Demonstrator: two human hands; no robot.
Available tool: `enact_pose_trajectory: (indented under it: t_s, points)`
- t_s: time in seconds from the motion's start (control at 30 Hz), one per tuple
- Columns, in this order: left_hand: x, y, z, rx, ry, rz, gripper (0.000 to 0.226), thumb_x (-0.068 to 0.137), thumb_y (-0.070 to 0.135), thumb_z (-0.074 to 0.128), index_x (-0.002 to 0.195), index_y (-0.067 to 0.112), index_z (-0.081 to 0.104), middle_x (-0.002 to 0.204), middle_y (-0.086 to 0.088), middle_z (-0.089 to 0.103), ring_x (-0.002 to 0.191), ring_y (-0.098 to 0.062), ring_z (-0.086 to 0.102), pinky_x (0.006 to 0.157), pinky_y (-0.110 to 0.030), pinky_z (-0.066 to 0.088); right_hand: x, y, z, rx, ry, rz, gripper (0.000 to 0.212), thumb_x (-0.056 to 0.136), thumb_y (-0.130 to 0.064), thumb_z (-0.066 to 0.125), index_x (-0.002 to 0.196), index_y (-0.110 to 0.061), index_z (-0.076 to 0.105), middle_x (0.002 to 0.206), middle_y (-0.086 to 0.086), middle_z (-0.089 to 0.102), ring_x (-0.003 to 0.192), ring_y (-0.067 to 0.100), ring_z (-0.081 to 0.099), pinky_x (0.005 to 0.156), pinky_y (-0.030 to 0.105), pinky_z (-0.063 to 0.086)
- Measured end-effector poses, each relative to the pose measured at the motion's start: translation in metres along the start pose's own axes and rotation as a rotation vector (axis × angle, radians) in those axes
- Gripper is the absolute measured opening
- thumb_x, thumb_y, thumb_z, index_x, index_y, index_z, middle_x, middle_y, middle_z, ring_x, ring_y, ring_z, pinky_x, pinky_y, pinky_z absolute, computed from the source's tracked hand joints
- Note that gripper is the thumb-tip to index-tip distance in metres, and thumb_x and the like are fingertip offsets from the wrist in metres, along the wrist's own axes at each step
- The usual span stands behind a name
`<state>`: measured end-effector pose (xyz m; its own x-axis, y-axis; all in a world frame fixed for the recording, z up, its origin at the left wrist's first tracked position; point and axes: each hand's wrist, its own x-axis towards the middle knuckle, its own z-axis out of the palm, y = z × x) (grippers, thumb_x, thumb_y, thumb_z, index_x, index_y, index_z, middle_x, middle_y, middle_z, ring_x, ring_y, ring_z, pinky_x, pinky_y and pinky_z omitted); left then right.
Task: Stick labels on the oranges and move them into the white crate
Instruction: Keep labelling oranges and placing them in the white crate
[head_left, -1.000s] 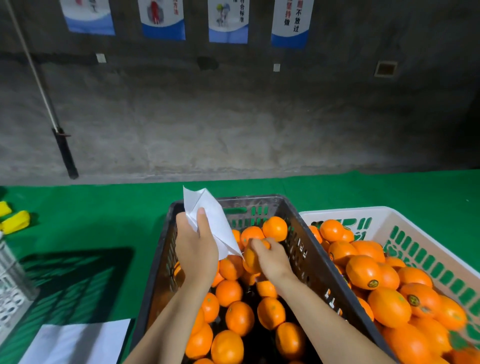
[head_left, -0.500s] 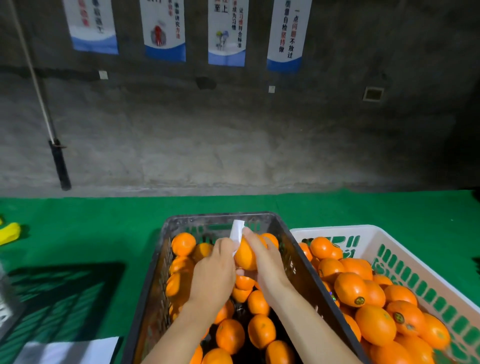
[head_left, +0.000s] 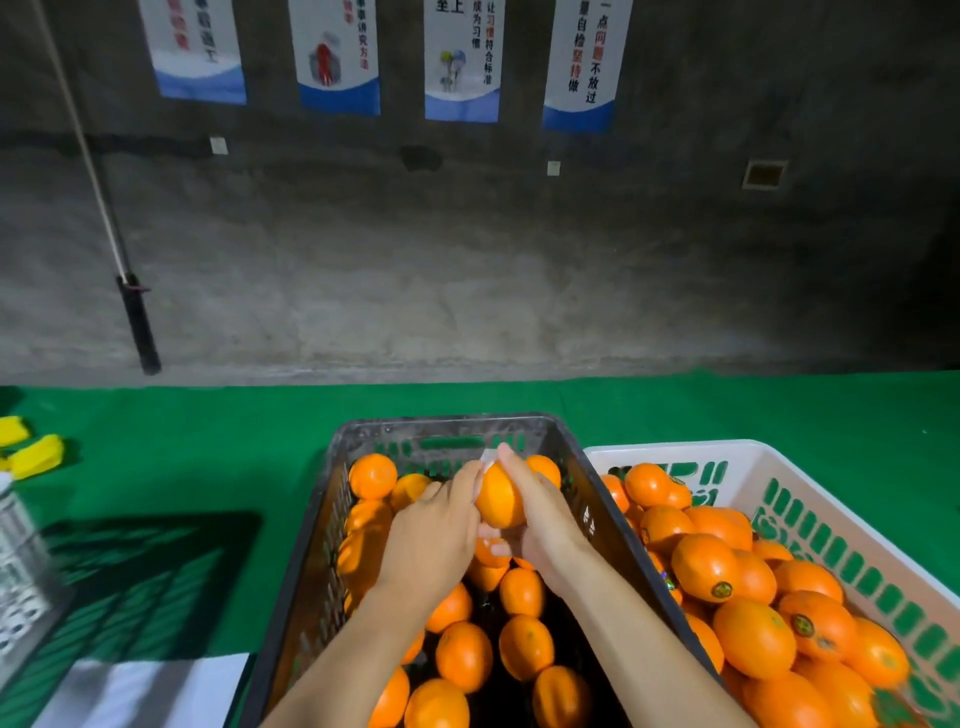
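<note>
Held orange (head_left: 500, 496): lifted above the far end of the black crate (head_left: 447, 423), clasped between both hands.
Left hand (head_left: 431, 530): fingers curled against the orange's left side; their tips are hidden.
Right hand (head_left: 543, 522): fingers wrapped round the orange's right side and underside.
White slip (head_left: 488, 458): a blurred scrap poking out at the orange's top, between the hands; mostly hidden.
Loose oranges (head_left: 464, 656): lying in the black crate, some under the forearms.
White crate (head_left: 675, 449): just right of the black crate, cut off by the frame; stickered oranges (head_left: 753, 639) piled inside.
Green surface (head_left: 208, 457): carries both crates.
</note>
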<state>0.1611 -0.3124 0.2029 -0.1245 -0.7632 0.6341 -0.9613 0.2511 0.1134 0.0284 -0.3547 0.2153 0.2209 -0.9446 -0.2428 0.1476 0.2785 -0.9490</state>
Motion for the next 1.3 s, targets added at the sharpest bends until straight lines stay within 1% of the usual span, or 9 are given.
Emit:
enact_pose_trajectory:
  t_s: [0.13,0.23,0.4,0.57,0.77,0.87,1.0,1.17,1.3]
  points:
    - [0.001,0.0,0.0,0.021,0.1,0.027,0.063,0.067,0.008,0.085,0.126,0.011,0.064,0.076,-0.005,0.068,0.06,-0.019,0.063,0.042,-0.026,0.046,-0.006,0.0,0.002,-0.18,0.129,-0.194,0.044,0.092,-0.067,0.049,0.112,-0.029,0.059,0.065,0.009,0.068,0.053,0.022,0.063,0.042,0.025,0.042]
    - [-0.002,0.001,0.002,0.03,0.137,0.033,0.06,0.07,0.011,0.085,0.127,0.011,0.064,0.078,-0.003,0.069,0.065,-0.017,0.064,0.047,-0.026,0.049,-0.005,0.0,0.005,-0.191,0.228,-0.252,0.026,0.096,-0.06,0.047,0.107,-0.037,0.054,0.084,0.0,0.069,0.071,0.018,0.069,0.044,0.021,0.045]
    - [0.0,-0.005,0.006,0.069,0.176,0.073,0.061,0.06,0.009,0.089,0.118,0.009,0.07,0.073,-0.003,0.067,0.061,-0.021,0.063,0.043,-0.027,0.048,-0.006,-0.02,-0.012,-0.079,0.412,-0.239,0.038,0.098,-0.062,0.039,0.118,-0.032,0.051,0.101,0.008,0.066,0.077,0.024,0.071,0.059,0.032,0.056]
    - [0.0,0.001,0.015,0.068,0.154,0.161,0.007,0.086,0.02,0.074,0.084,0.015,0.069,0.067,0.002,0.062,0.062,-0.019,0.06,0.043,-0.028,0.046,-0.012,-0.042,-0.087,-0.82,0.745,-0.439,0.06,0.097,-0.058,0.047,0.145,-0.022,0.038,0.14,0.011,0.049,0.118,0.036,0.055,0.096,0.048,0.045]
    - [0.001,0.005,0.017,0.105,0.117,0.188,0.028,0.092,0.033,0.051,0.068,0.021,0.058,0.061,0.006,0.054,0.055,-0.016,0.055,0.037,-0.026,0.037,-0.018,-0.033,-0.177,-1.289,0.984,-0.244,0.046,0.096,-0.029,0.061,0.139,-0.017,0.054,0.141,0.025,0.043,0.121,0.046,0.049,0.099,0.051,0.041]
    - [0.002,0.006,0.014,0.073,0.1,0.162,0.036,0.098,0.035,0.046,0.067,0.02,0.056,0.061,0.005,0.054,0.055,-0.016,0.054,0.035,-0.028,0.039,-0.019,-0.011,-0.204,-1.396,0.888,-0.016,0.038,0.103,-0.025,0.046,0.14,-0.023,0.054,0.158,0.02,0.028,0.147,0.038,0.023,0.12,0.054,0.018]
    - [0.001,0.008,0.014,0.069,0.05,0.178,0.029,0.089,0.027,0.071,0.065,0.018,0.056,0.061,0.003,0.054,0.053,-0.017,0.053,0.036,-0.028,0.04,-0.017,-0.02,-0.216,-1.392,0.704,0.1,0.043,0.108,-0.035,0.029,0.145,-0.025,0.048,0.166,0.013,0.01,0.154,0.033,0.0,0.122,0.058,0.0]
    - [0.004,0.006,0.013,-0.004,-0.109,0.114,0.023,0.095,0.038,0.062,0.081,0.02,0.062,0.076,0.004,0.059,0.064,-0.015,0.053,0.049,-0.029,0.044,-0.016,-0.055,-0.17,-1.246,0.569,-0.253,0.045,0.106,-0.027,0.041,0.15,-0.014,0.042,0.158,0.01,0.036,0.148,0.029,0.026,0.121,0.046,0.02]
    - [0.005,-0.005,0.008,-0.087,-0.285,-0.006,0.034,0.104,0.051,0.031,0.092,0.025,0.051,0.085,0.007,0.047,0.074,-0.012,0.04,0.065,-0.03,0.039,-0.033,-0.067,-0.106,-1.088,0.04,-0.372,0.067,0.095,-0.035,0.066,0.153,-0.031,0.033,0.16,-0.006,0.031,0.147,0.017,0.029,0.117,0.035,0.028]
